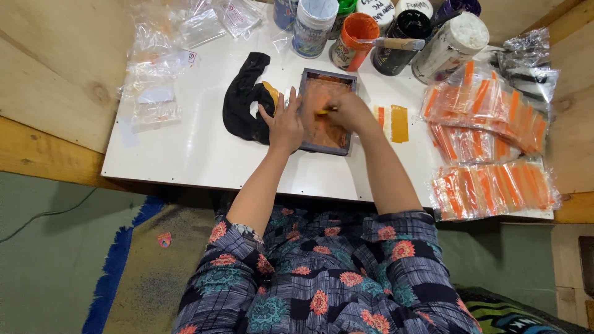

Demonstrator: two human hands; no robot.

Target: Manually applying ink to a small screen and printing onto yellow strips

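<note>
White table (185,148), hands (284,127) on frame (309,83)

Orange-striped clear packets (489,136) right of table, clear bags (167,55) upper left, seemingly empty

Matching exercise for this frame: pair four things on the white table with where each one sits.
Things:
1. black cloth
2. screen frame
3. orange paint jar
4. packets of orange strips

Places:
A. at the table's back edge, among other jars, open
B. right side of the table, in stacks
C. under both hands, middle of the table
D. just left of the left hand

Pairs: 1-D, 2-C, 3-A, 4-B. The right hand holds a small yellow tool over the frame.
</note>
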